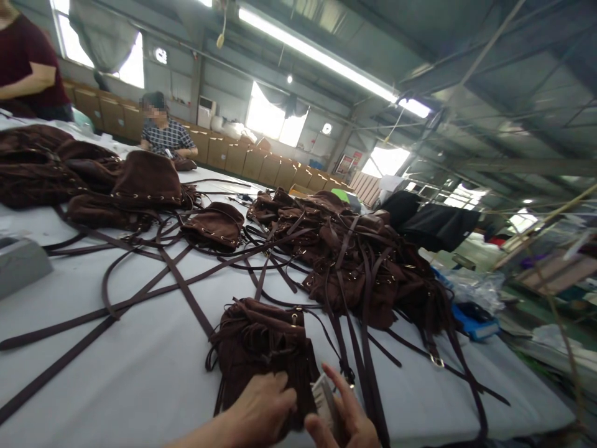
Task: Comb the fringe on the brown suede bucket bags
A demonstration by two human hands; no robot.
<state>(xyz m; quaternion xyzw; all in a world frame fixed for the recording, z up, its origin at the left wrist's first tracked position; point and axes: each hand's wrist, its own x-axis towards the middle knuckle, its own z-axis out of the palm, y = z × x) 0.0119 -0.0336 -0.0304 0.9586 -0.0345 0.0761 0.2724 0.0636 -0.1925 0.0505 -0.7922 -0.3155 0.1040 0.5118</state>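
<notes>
A dark brown suede-like bag [268, 330] with fringe and a gold-coloured ring lies on the white-covered table in front of me. My left hand [263, 404] is closed at the fringe of its front, knuckles up; the fingertips are partly hidden. At the bag's right side my right hand [347, 414] grips a small grey-and-white box-shaped object [324, 398] with printing on its face. Its index finger stretches along that object and the thumb is on the near side. I cannot make out what kind of object it is.
A heap of similar brown bags [364, 261] with long straps spreads across the right. More bags [144, 180] lie at the left, with loose straps [181, 286] crossing the table [140, 367]. A grey box [21, 264] stands at the left edge. Two people are behind.
</notes>
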